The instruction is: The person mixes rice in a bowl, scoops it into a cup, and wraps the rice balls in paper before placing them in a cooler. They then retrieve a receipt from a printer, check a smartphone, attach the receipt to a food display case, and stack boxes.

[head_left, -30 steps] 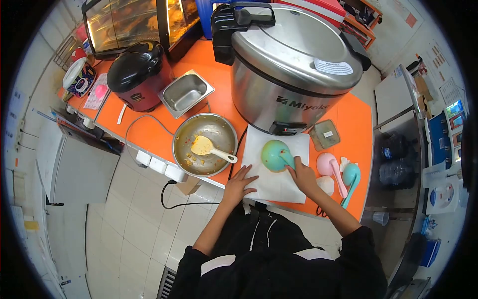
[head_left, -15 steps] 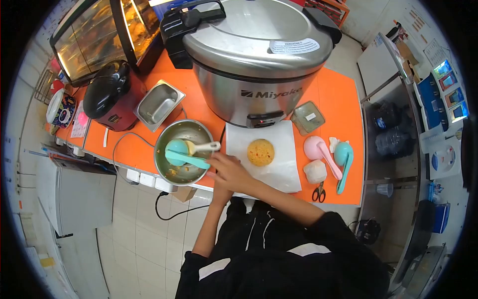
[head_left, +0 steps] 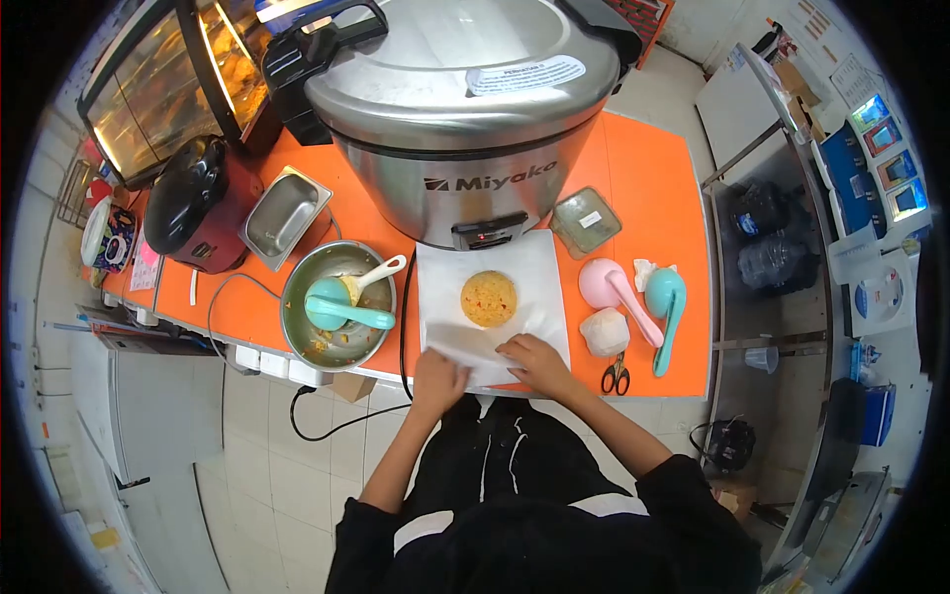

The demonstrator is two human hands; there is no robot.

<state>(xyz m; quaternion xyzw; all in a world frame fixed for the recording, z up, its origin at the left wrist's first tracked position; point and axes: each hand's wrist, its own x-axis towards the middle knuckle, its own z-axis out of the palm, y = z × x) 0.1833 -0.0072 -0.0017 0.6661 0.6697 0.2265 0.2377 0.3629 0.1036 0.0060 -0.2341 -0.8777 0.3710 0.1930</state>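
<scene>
A round mound of yellow rice [head_left: 489, 299] with reddish bits lies on white wrapping paper [head_left: 539, 259]. The paper's near edge is lifted and bent toward the rice. My left hand [head_left: 439, 382] is closed on the left end of that edge. At its right end, my right hand [head_left: 537, 364] grips the paper with bent fingers. Left of the paper, a steel bowl [head_left: 289, 319] holds a turquoise rice scoop [head_left: 341, 309] and a pale-handled utensil [head_left: 381, 272], along with some rice bits.
Behind the paper stands a large Miyako rice cooker [head_left: 445, 188]. To the right are a square container [head_left: 586, 223], a pink scoop [head_left: 606, 285], another turquoise scoop [head_left: 666, 297], a whitish wrapped lump [head_left: 605, 333] and scissors [head_left: 616, 376]. A steel pan [head_left: 285, 218] is behind the bowl.
My hands have moved from beside the bowl to the paper's near edge and lifted it. The turquoise scoop now rests in the bowl, released. The view has shifted slightly.
</scene>
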